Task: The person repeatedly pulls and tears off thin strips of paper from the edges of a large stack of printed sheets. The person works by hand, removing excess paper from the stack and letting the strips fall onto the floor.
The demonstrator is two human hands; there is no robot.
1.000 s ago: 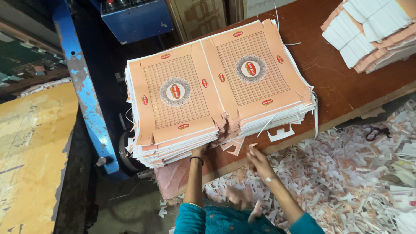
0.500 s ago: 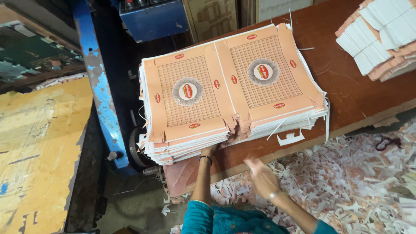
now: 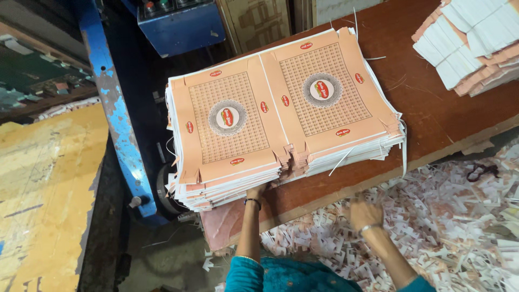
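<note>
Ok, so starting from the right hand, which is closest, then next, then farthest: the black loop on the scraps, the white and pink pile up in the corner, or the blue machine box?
From the right hand:
1. Black loop, lying on the paper scraps to its right.
2. White and pink pile, at the top right corner on the table.
3. Blue machine box, top left, beyond the printed stack.

Person's left hand (image 3: 258,190) and right hand (image 3: 365,214): both bare, no gloves, no rings discernible. Left wrist, just behind the fingers, carries a dark narrow band; a thin gold-coloured bangle sits further up the forearm, near the sleeve. Right wrist carries a thin pale metallic bangle directly behind the hand. Garment: teal, patterned across the chest; sleeves end above the elbows. Forearms uncovered.
</note>
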